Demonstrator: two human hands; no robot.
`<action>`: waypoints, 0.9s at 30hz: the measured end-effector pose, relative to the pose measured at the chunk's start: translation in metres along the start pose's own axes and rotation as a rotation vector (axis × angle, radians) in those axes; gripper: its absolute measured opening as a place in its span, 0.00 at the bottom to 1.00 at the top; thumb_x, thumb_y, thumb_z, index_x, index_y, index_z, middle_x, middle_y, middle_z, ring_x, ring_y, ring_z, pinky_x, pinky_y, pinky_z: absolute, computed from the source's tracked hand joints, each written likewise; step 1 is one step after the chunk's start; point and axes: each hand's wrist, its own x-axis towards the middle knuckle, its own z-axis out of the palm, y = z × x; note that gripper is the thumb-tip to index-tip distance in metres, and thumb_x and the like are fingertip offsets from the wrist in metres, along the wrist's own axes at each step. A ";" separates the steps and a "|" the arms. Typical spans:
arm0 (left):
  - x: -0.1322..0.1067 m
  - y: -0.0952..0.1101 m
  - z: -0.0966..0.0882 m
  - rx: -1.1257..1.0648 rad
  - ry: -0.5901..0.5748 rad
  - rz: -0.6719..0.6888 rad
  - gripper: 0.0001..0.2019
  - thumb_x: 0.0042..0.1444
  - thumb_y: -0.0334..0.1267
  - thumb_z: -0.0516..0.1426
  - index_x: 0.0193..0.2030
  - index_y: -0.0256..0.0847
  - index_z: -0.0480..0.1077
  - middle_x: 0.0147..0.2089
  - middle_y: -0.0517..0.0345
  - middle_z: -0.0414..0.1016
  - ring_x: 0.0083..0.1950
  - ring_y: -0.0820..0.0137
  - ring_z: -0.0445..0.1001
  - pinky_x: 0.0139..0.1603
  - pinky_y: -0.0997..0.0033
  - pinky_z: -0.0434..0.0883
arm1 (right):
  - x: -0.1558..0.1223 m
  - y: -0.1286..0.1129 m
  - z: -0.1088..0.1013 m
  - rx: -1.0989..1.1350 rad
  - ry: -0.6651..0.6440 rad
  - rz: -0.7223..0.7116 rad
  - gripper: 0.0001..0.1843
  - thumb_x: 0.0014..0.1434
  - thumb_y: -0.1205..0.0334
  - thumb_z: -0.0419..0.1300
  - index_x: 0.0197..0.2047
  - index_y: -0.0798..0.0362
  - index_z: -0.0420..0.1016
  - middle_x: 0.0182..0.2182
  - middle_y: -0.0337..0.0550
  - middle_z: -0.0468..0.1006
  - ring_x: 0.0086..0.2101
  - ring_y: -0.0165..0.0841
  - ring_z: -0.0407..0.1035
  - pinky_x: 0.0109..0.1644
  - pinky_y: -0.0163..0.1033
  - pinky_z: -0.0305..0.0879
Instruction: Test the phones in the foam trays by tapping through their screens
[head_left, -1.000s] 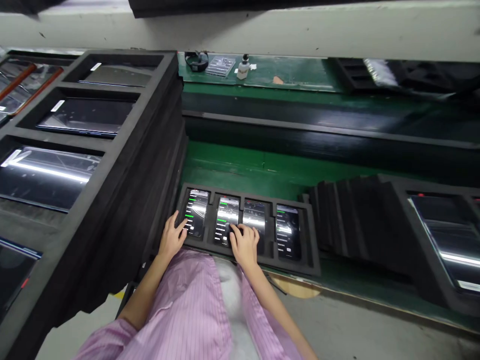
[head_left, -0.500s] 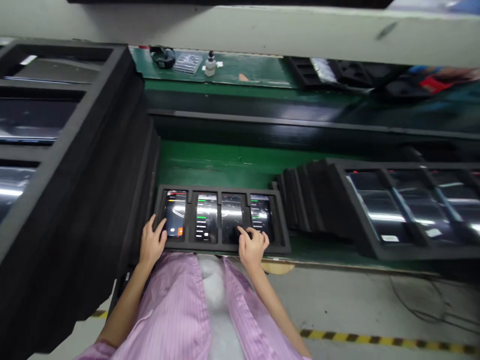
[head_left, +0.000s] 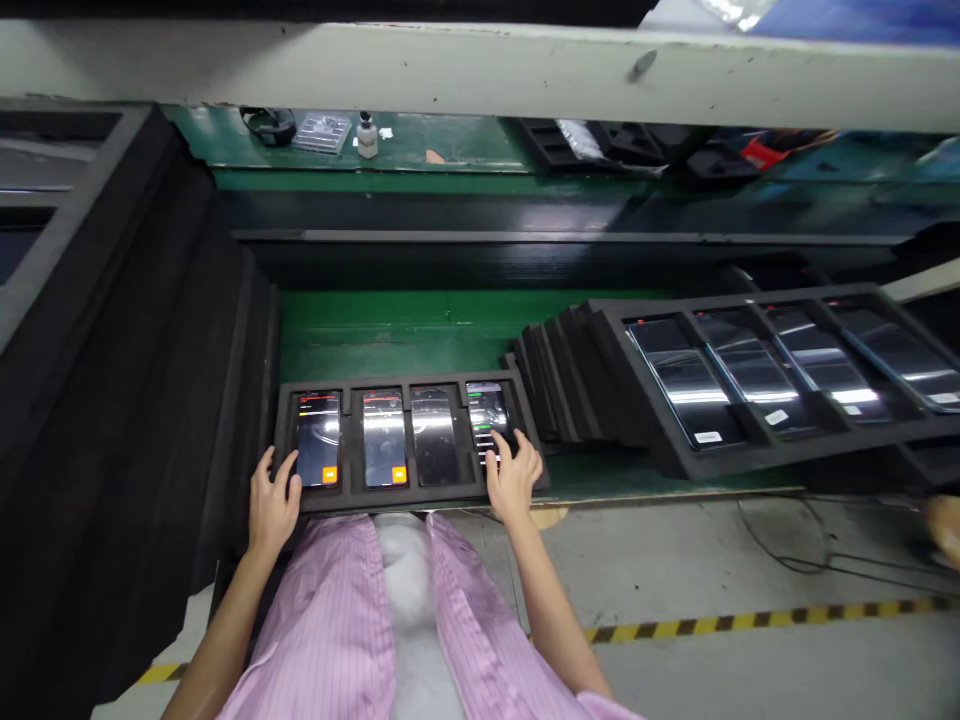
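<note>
In front of me lies a black foam tray with several phones in its slots. The leftmost phone and the second phone each show an orange square low on a lit screen. A third phone has a dark screen. The rightmost phone shows a list with green lines. My left hand rests at the tray's left edge, fingers spread and holding nothing. Over the lower part of the rightmost phone is my right hand, fingers apart, with a fingertip at or just above the screen.
A tall stack of black foam trays rises at left. To the right, a tilted foam tray with several phones tops another stack. Behind, a small bottle and a clear plastic case stand on a green bench.
My right hand has shifted from the third phone to the rightmost one. The second phone's screen changed from a list to one with an orange square. The camera view has turned right.
</note>
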 end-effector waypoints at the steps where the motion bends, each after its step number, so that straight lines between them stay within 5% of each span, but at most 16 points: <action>1: 0.000 0.000 0.000 -0.004 0.004 -0.015 0.19 0.59 0.41 0.45 0.53 0.42 0.67 0.60 0.44 0.56 0.57 0.55 0.62 0.56 0.49 0.64 | 0.000 0.001 0.001 0.020 0.018 0.005 0.23 0.62 0.54 0.40 0.52 0.51 0.67 0.52 0.54 0.61 0.51 0.42 0.53 0.54 0.53 0.49; 7: 0.020 0.013 -0.001 0.021 -0.002 -0.041 0.21 0.61 0.42 0.42 0.55 0.37 0.64 0.61 0.40 0.57 0.60 0.55 0.60 0.58 0.50 0.61 | 0.010 0.010 0.005 0.103 0.116 0.008 0.23 0.63 0.55 0.40 0.51 0.56 0.67 0.46 0.54 0.67 0.47 0.40 0.56 0.55 0.52 0.48; 12: 0.088 0.032 0.007 0.113 -0.139 0.001 0.26 0.62 0.44 0.40 0.62 0.30 0.53 0.67 0.38 0.48 0.68 0.51 0.45 0.64 0.44 0.49 | 0.018 0.011 0.008 0.136 0.175 0.043 0.24 0.63 0.53 0.38 0.52 0.58 0.65 0.45 0.56 0.67 0.47 0.41 0.57 0.53 0.51 0.49; 16: 0.132 0.062 0.030 0.120 -0.206 0.024 0.29 0.62 0.45 0.39 0.62 0.21 0.52 0.66 0.31 0.49 0.67 0.46 0.45 0.63 0.39 0.45 | 0.017 0.009 0.008 0.167 0.190 0.068 0.25 0.63 0.52 0.38 0.52 0.58 0.65 0.45 0.56 0.67 0.47 0.42 0.57 0.52 0.49 0.51; 18: 0.138 0.096 0.052 0.115 -0.252 0.078 0.30 0.62 0.47 0.40 0.62 0.23 0.54 0.65 0.33 0.51 0.67 0.46 0.46 0.63 0.38 0.45 | 0.016 0.008 0.008 0.183 0.193 0.073 0.25 0.63 0.52 0.38 0.52 0.59 0.65 0.45 0.57 0.68 0.47 0.42 0.58 0.52 0.49 0.51; 21: 0.135 0.175 0.094 0.081 -0.357 0.244 0.29 0.60 0.51 0.42 0.63 0.34 0.56 0.66 0.46 0.54 0.67 0.55 0.48 0.65 0.46 0.46 | 0.016 0.009 0.008 0.205 0.205 0.080 0.25 0.63 0.51 0.38 0.52 0.59 0.64 0.44 0.57 0.68 0.47 0.41 0.58 0.51 0.48 0.52; 24: 0.128 0.265 0.133 0.086 -0.555 0.377 0.33 0.60 0.53 0.37 0.66 0.33 0.47 0.69 0.48 0.45 0.69 0.57 0.42 0.66 0.47 0.41 | 0.017 0.009 0.008 0.221 0.233 0.092 0.25 0.63 0.51 0.38 0.51 0.59 0.65 0.44 0.56 0.69 0.46 0.41 0.59 0.51 0.47 0.52; 27: 0.124 0.329 0.157 0.124 -0.667 0.451 0.34 0.60 0.52 0.35 0.67 0.30 0.42 0.70 0.49 0.41 0.70 0.58 0.38 0.67 0.49 0.40 | 0.017 0.009 0.008 0.227 0.246 0.099 0.24 0.63 0.52 0.39 0.50 0.58 0.66 0.43 0.55 0.70 0.46 0.40 0.59 0.51 0.47 0.52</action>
